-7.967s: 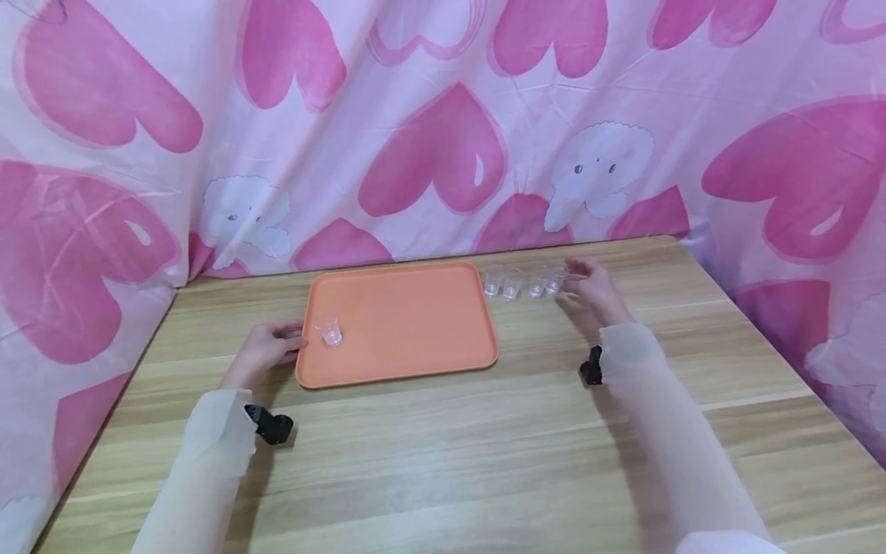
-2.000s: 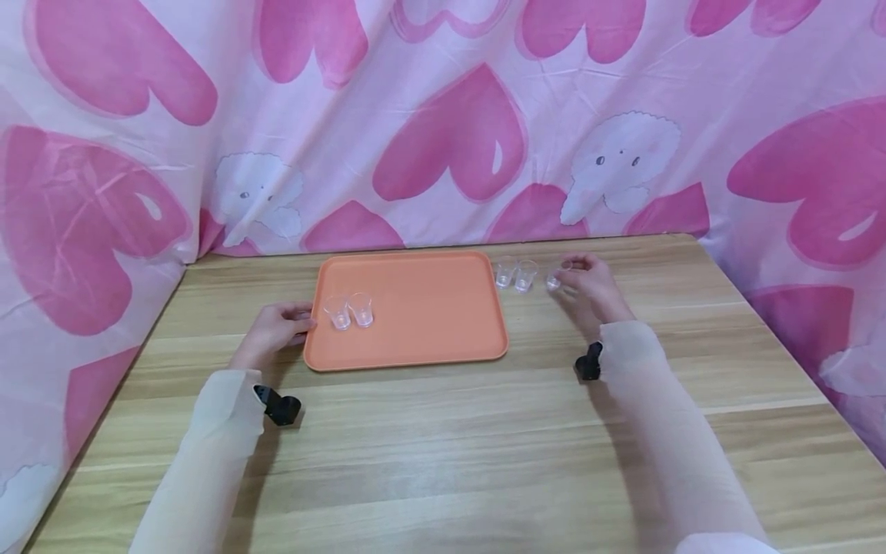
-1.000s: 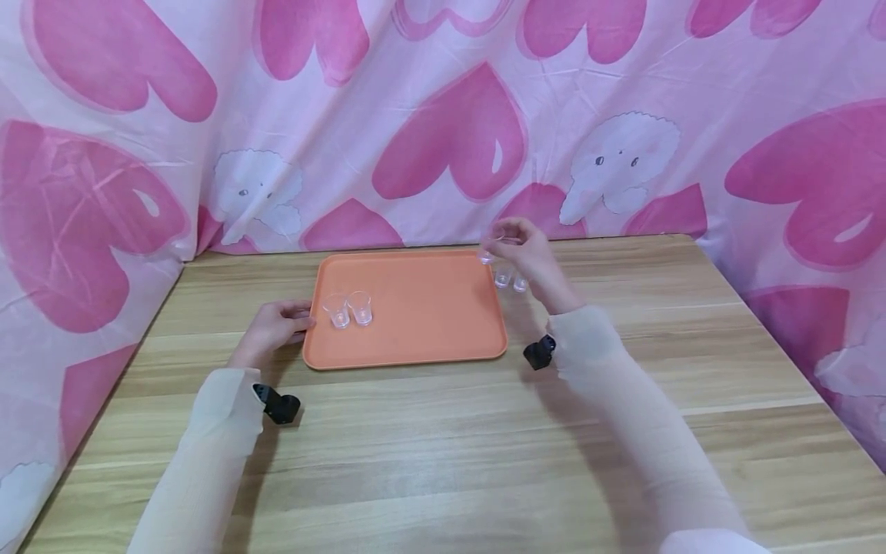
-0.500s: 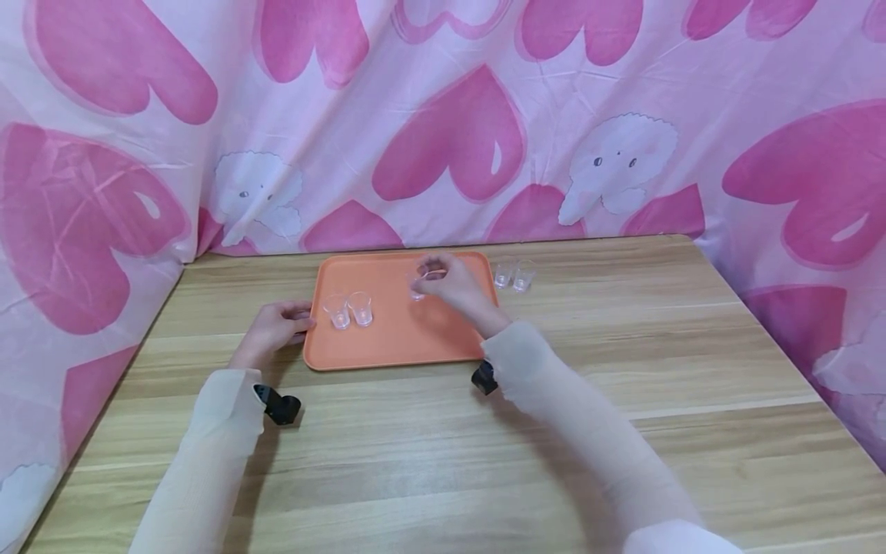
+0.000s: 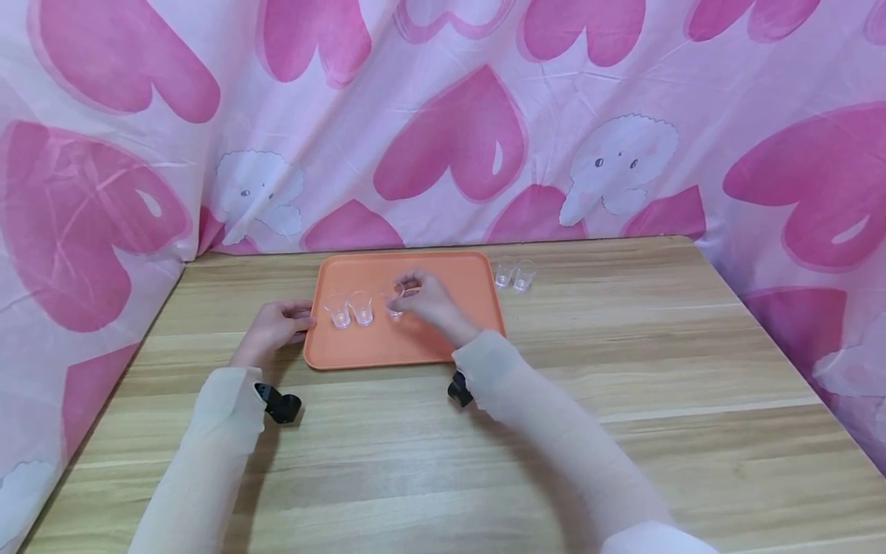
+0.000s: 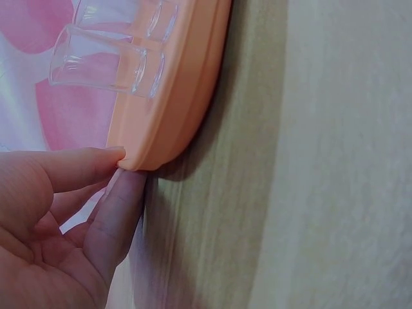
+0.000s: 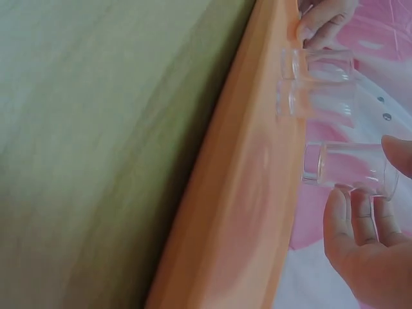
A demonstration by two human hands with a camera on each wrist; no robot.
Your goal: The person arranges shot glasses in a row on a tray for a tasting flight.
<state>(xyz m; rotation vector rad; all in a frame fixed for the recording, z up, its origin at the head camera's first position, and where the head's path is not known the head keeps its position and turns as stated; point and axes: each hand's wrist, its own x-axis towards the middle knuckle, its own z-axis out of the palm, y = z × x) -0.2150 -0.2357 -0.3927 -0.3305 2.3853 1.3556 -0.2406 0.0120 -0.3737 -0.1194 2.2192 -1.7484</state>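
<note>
My right hand (image 5: 428, 300) holds a small clear shot glass (image 7: 351, 164) upright between thumb and fingers, over the middle of the orange tray (image 5: 415, 350). Two more shot glasses, one at the left (image 5: 338, 312) and one beside it (image 5: 361, 308), stand side by side on the tray's left part. At the tray's left end my left hand (image 5: 273, 331) pinches the rim, thumb on top and fingers beneath, as the left wrist view shows. The held glass is partly covered by my right fingers in the head view.
Two shot glasses (image 5: 524, 276) stand close together on the wooden table (image 5: 429, 462), just right of the tray's far right corner. A pink heart-patterned curtain (image 5: 450, 138) hangs behind and along both sides of the table.
My right hand has picked up a glass from the table at the right and carried it left over the tray. Earlier, a second glass joined the first there. My left hand stays at the rim.
</note>
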